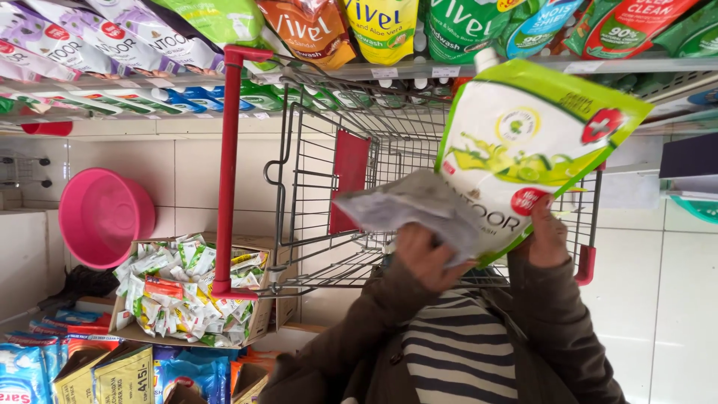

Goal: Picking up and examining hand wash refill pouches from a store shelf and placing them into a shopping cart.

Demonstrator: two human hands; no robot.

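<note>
My right hand [547, 233] grips the lower edge of a large green and white refill pouch [523, 142] with a white cap, held up over a wire shopping cart [321, 187]. In my left hand [424, 258] is a crumpled grey cloth [407, 206], which overlaps the pouch's lower left corner. Both arms wear brown sleeves over a striped top. The cart has red trim and a red bar [228, 164], and its basket sits right behind both hands.
A shelf [419, 71] of hanging refill pouches in several colours runs along the top. A pink plastic basin [101, 217] rests at the left. A cardboard box [254, 314] of small sachets stands beside the cart, with blue and yellow packets [112, 374] below it.
</note>
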